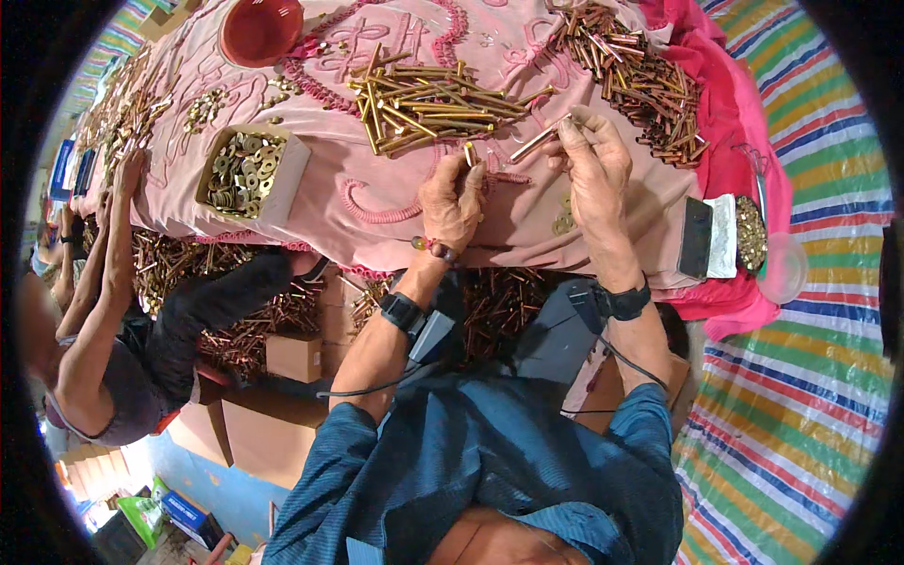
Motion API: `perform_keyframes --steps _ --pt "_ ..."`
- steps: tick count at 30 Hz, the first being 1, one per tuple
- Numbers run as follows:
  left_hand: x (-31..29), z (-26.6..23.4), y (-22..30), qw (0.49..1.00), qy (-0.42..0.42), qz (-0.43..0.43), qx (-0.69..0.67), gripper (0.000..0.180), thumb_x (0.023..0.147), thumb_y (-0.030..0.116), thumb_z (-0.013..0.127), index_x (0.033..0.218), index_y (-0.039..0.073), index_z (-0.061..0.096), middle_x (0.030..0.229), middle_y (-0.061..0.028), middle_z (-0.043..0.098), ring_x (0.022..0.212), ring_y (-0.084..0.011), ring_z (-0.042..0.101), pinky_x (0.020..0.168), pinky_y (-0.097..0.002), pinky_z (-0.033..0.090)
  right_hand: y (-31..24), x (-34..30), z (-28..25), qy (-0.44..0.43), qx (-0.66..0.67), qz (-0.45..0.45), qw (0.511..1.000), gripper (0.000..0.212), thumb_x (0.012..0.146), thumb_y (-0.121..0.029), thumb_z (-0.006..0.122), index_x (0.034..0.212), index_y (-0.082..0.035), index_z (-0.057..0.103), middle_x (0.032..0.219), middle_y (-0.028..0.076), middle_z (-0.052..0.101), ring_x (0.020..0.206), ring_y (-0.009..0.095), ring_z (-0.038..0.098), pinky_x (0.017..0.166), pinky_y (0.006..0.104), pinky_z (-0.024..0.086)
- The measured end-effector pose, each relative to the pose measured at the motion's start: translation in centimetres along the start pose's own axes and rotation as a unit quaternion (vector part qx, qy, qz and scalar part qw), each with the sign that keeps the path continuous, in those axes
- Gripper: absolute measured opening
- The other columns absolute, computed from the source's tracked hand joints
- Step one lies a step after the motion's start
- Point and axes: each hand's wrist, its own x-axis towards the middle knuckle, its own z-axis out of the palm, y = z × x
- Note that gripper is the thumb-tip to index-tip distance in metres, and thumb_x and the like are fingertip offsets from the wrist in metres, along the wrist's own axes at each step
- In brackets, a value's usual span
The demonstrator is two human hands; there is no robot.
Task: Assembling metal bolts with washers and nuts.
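Observation:
My left hand (452, 202) is closed, pinching a short visible length of a brass-coloured bolt (470, 153) that points up and away. My right hand (595, 162) grips one end of a longer metal bolt (533, 146), which slants down to the left towards the left hand. A gap separates the two pieces. Just beyond my hands lies a pile of long brass-coloured bolts (410, 105) on the pink cloth (377, 226). A few flat washers (563, 224) rest under my right wrist. Farther right, a heap of darker, copper-coloured bolts (650, 89) spreads out.
A white box of washers (287, 179) stands left, and a red bowl (261, 33) beyond it. Small nuts (750, 235) sit by a dark box (695, 237) at right. Another person's arms (108, 254) work at far left. More bolts (504, 311) lie below the cloth's edge.

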Motion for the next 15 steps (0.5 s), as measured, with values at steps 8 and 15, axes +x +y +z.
perform_keyframes --steps 8,15 --pt "-0.1 0.1 0.0 0.994 0.010 0.078 0.073 0.008 0.101 0.012 0.065 0.106 0.006 0.064 0.070 -0.0019 0.062 0.057 -0.0089 0.059 0.052 -0.0290 0.047 -0.8 -0.1 2.3 -0.005 -0.058 -0.044 0.997 0.026 0.102 -0.010 0.065 0.126 0.000 0.062 0.099 0.005 0.071 0.079 0.010 0.068 0.068 0.0227 0.053" --pt "0.2 -0.2 0.5 0.991 0.074 -0.026 -0.107 0.018 0.108 0.018 0.055 0.098 0.004 0.056 0.067 -0.0021 0.059 0.053 -0.0083 0.056 0.048 -0.0263 0.046 -0.7 -1.6 1.3 -0.052 -0.159 0.032 0.985 0.022 0.100 -0.012 0.058 0.116 0.000 0.067 0.084 0.002 0.067 0.071 0.007 0.062 0.061 0.0242 0.050"
